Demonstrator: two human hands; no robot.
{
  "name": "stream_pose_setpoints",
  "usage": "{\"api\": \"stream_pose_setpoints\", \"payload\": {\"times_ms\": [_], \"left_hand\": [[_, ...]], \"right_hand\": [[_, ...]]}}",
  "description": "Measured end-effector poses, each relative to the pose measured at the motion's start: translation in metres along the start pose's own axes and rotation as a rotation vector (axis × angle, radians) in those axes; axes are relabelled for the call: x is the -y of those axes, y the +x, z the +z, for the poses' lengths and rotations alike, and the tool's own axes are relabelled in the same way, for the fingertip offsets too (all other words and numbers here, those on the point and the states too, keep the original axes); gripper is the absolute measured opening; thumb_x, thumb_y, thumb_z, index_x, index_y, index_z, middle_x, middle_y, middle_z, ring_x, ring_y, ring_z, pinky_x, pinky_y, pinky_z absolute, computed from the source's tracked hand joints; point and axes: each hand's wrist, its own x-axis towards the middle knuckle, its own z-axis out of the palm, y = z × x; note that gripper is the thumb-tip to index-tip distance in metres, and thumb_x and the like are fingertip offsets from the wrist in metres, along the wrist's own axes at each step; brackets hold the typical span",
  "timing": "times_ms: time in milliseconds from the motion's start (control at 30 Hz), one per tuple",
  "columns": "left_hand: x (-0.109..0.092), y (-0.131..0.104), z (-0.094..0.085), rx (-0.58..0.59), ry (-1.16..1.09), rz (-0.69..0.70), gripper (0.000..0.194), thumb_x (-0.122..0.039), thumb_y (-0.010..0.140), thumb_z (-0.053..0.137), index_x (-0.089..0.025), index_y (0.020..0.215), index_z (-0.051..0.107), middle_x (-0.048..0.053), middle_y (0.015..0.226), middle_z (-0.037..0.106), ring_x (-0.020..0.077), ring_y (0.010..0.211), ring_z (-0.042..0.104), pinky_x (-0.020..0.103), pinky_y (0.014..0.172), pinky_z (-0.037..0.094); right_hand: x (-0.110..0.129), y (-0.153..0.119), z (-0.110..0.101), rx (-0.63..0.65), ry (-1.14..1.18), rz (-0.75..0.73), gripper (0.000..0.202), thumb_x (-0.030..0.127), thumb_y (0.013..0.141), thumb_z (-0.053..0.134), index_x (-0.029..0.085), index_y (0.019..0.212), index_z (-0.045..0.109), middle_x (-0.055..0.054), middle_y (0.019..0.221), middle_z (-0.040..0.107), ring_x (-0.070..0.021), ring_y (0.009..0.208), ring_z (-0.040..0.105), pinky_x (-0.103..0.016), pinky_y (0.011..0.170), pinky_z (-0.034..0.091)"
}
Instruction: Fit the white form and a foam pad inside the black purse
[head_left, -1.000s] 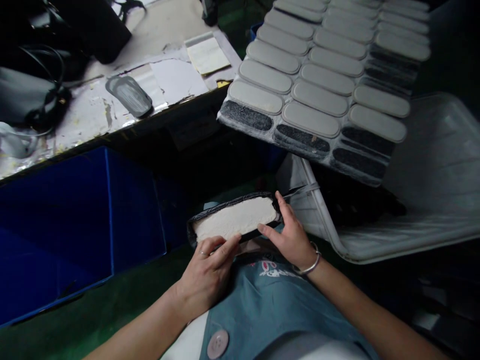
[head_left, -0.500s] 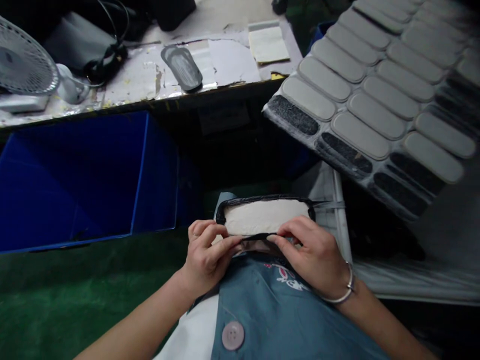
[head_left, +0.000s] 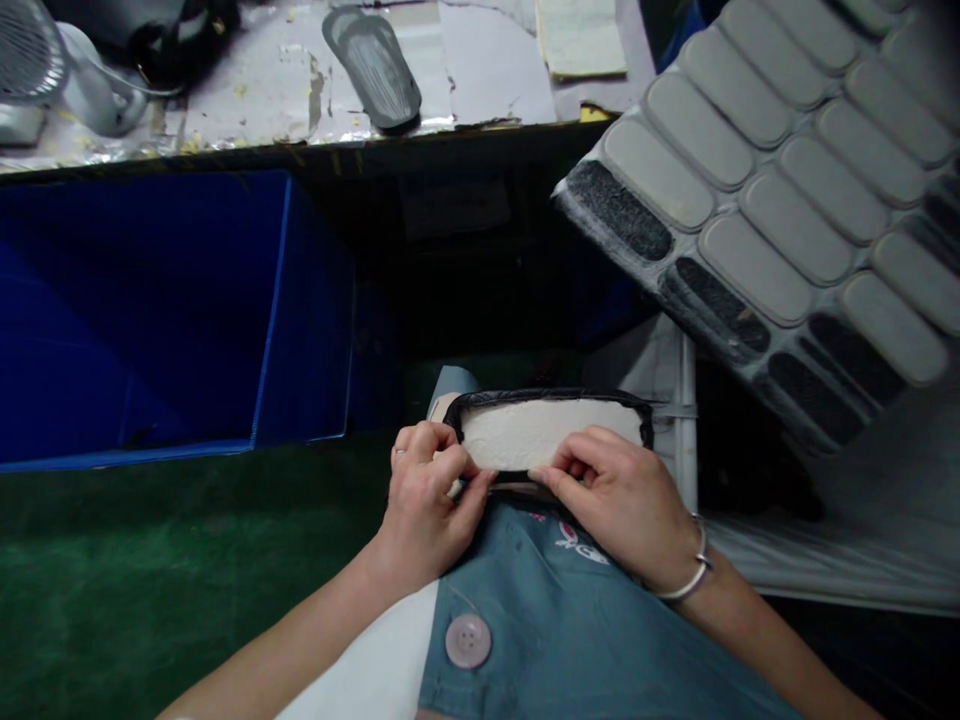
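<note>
An oblong pad point(head_left: 540, 432) with a whitish face and a black fabric border lies just in front of my apron point(head_left: 555, 620). My left hand point(head_left: 431, 495) pinches the black border along the near edge, left of its middle. On the same edge, my right hand point(head_left: 619, 495) presses the border between thumb and bent fingers. A short stretch of black edging shows between the two thumbs. The far border is folded over the pad's rim. What lies beneath the pad is hidden.
A blue bin point(head_left: 311, 320) stands at the left. Behind is a worn worktable point(head_left: 262, 80) bearing a grey oblong piece point(head_left: 375, 70), papers point(head_left: 581, 38) and a fan point(head_left: 30, 50). On the right, a tilted board point(head_left: 630, 212) carries rows of pale oblong pads above a white-railed frame point(head_left: 686, 410).
The view has tipped lower. My thumbs have pressed the near black border over the pad's edge, where it lies flatter. My right hand's grip has shifted slightly left.
</note>
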Motion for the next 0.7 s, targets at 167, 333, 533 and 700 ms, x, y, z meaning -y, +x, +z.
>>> {"api": "stream_pose_setpoints", "payload": {"times_ms": [167,333,533,700], "left_hand": [[0.0,-0.001,0.003,-0.005,0.027,0.005,0.014,-0.023,0.082,0.06,-0.017,0.07,0.059,0.005,0.089,0.048,0.0198,0.086,0.046,0.038,0.08,0.037],[0.002,-0.002,0.002,0.001,0.055,0.034,0.015,-0.024,0.083,0.06,-0.017,0.07,0.058,0.006,0.091,0.047,0.0211,0.088,0.046,0.039,0.08,0.038],[0.011,-0.001,0.005,-0.033,0.103,0.115,0.019,-0.031,0.082,0.061,-0.018,0.07,0.057,0.005,0.088,0.047,0.021,0.082,0.048,0.038,0.072,0.038],[0.015,0.0,0.01,-0.054,0.091,0.097,0.02,-0.039,0.082,0.06,-0.019,0.078,0.056,0.005,0.09,0.048,0.0222,0.083,0.051,0.038,0.071,0.042]], "right_hand": [[0.004,0.001,0.0,0.011,-0.081,0.002,0.023,0.034,0.079,0.064,0.021,0.063,0.054,0.001,0.07,0.056,-0.013,0.062,0.051,-0.028,0.06,0.034],[0.015,-0.004,0.001,-0.094,-0.206,0.006,0.014,0.032,0.079,0.064,0.021,0.076,0.055,0.001,0.075,0.059,-0.0144,0.067,0.053,-0.028,0.058,0.031],[0.022,-0.002,0.011,-0.058,-0.145,-0.047,0.027,0.045,0.083,0.06,0.022,0.07,0.056,0.002,0.074,0.061,-0.013,0.067,0.056,-0.027,0.057,0.03],[0.023,0.001,0.008,-0.056,-0.182,-0.031,0.022,0.041,0.083,0.06,0.023,0.071,0.058,0.003,0.074,0.063,-0.0143,0.067,0.058,-0.028,0.054,0.028]]}}
